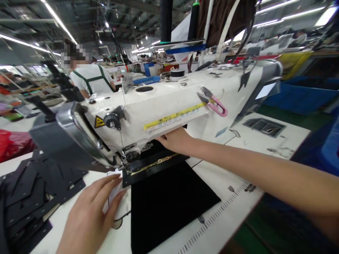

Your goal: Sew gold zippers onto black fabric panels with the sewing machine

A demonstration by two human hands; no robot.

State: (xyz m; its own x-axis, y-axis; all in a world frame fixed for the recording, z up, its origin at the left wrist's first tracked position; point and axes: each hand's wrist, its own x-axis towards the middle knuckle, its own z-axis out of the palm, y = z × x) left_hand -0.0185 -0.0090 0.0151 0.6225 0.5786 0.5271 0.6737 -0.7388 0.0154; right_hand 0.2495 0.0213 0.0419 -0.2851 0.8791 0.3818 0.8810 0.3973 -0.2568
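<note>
Left hand (91,208): thumb and fingers parted in a loose curve, nothing visibly pinched between them — the tips sit by the left end of the black band (127,181), and whether they press on it is hard to say.
Right hand (178,139): reaches under the arm of the sewing machine (169,95), at the far side of the band; most fingers are hidden, so I cannot tell how far they are bent or whether they hold anything.
Gold zip (144,168): runs slantwise along the band, its left end at the needle area (132,165).
Slider (160,161): partway along the zip.
Black panel (169,204): flat on the table on the near side of the band, no hand on it, one corner toward the ruler marks (217,213).
Finger risk: the left fingertips are near the needle area; guiding too close could get one caught.
Metal risk: if the band drifts sideways, the needle could strike the zip's teeth and break.
Slider risk: its bulk could push a stitch line off course.
Panel risk: left unheld, it could swing or fold underneath — uneven pulling by the two hands would likely cause that.
</note>
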